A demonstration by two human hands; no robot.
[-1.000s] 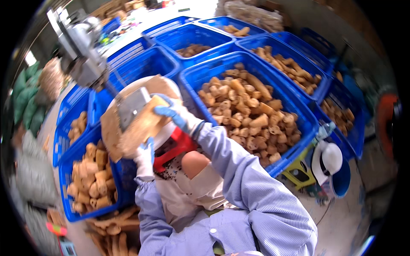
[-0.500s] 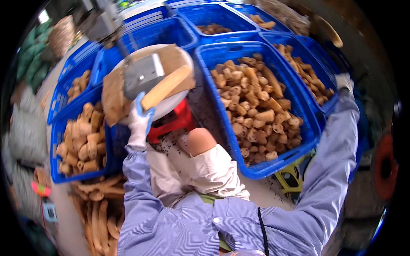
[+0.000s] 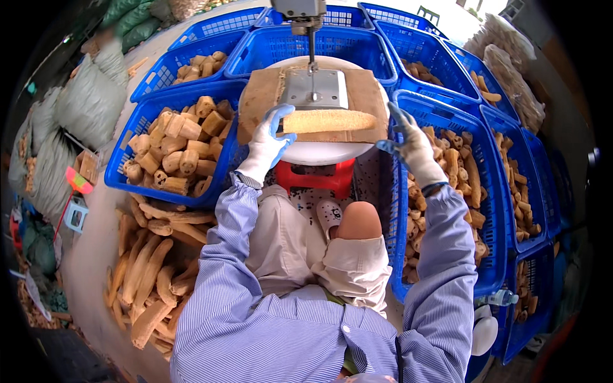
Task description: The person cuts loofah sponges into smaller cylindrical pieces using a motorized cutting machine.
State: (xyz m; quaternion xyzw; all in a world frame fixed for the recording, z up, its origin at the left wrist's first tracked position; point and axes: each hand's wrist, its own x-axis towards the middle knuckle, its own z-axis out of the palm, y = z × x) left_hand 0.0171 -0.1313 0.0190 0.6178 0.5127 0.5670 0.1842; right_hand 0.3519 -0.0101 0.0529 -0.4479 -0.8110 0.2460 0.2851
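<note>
1. Loofah (image 3: 332, 120) lies crosswise on the cardboard (image 3: 262, 96), just on the near side of the metal plate (image 3: 332, 89). Its long side faces the person, and its right end is rounded.

2. The left hand (image 3: 265, 143) is at the left end, fingers along the far side and thumb along the near side. Whether it presses or only frames that end, I cannot tell.

3. The right hand (image 3: 412, 148) is spread and empty, just beyond the right end and not touching it. The two hands are well apart, with the piece between them.

4. Weight: judging by the dry, fibrous look, it is probably very light, so little effort should support it.

5. Stiffness: it seems firm along its length but likely gives a little under a hard pinch. Gentle pressure looks enough.

6. Surface: the rough weave should grip well against the gloves' blue fingertips; slipping seems unlikely. Rolling on the cardboard looks the greater risk, since the sides are rounded.

7. Fragility: hardly breakable, I judge, though loose fibres may shed.

8. Best hold: thumb near, fingers far, one hand at each end. That leaves the middle bare and keeps fingertips clear of the thin rod (image 3: 311, 48) standing over the plate.
</note>
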